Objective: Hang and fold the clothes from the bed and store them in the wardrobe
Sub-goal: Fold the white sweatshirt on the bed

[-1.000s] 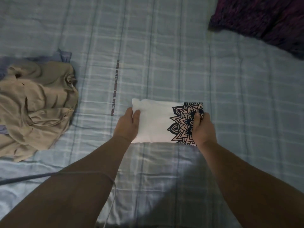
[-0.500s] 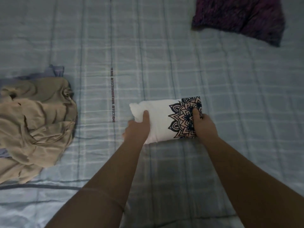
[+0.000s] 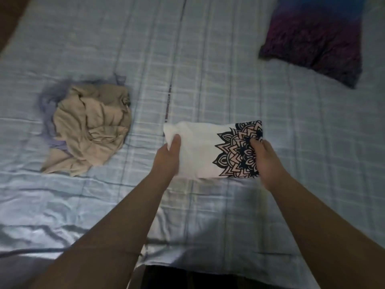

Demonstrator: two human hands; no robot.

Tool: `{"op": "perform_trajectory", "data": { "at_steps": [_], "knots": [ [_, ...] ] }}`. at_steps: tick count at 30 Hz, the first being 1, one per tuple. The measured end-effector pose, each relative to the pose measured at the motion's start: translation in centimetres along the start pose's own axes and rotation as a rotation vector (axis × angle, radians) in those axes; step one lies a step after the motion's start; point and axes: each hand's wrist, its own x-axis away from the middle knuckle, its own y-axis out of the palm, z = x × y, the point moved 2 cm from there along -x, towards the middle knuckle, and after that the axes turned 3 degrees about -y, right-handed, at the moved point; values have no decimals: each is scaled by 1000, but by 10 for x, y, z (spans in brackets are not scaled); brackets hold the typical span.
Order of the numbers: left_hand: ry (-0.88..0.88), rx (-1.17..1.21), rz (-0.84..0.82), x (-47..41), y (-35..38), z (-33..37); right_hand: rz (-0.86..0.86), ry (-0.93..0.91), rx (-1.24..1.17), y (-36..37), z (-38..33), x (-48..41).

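The left hand (image 3: 168, 157) is clamped on the plain end of the folded white garment (image 3: 200, 155), thumb on top, and the right hand (image 3: 265, 161) is pinched on the printed end. With both ends gripped, the folds are presumably kept from slipping. The bundle is held low over the bed (image 3: 208, 80) (contact cannot be told). A crumpled beige heap (image 3: 89, 130) lies well apart at the left, not yet folded.
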Motion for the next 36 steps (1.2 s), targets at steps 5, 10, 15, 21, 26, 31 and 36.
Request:
{"op": "perform_trajectory", "data": {
  "at_steps": [5, 10, 15, 21, 26, 31, 36],
  "knots": [
    [22, 129, 159, 127, -80, 47, -121, -201, -6, -2, -89, 121],
    [197, 179, 428, 239, -162, 56, -207, -451, 72, 23, -153, 225],
    [223, 304, 669, 314, -249, 41, -315, -678, 143, 87, -201, 298],
    [237, 464, 966, 379, -378, -7, -527, -897, 282, 224, -245, 386],
    [218, 577, 1174, 438, -497, -96, -778, -1049, 306, 370, -231, 489],
    [183, 634, 1357, 505, -623, -185, -1027, -1048, 313, 517, -196, 616],
    [168, 691, 1516, 546, -734, -238, -1182, -1147, 319, 633, -196, 729]
  ]
}}
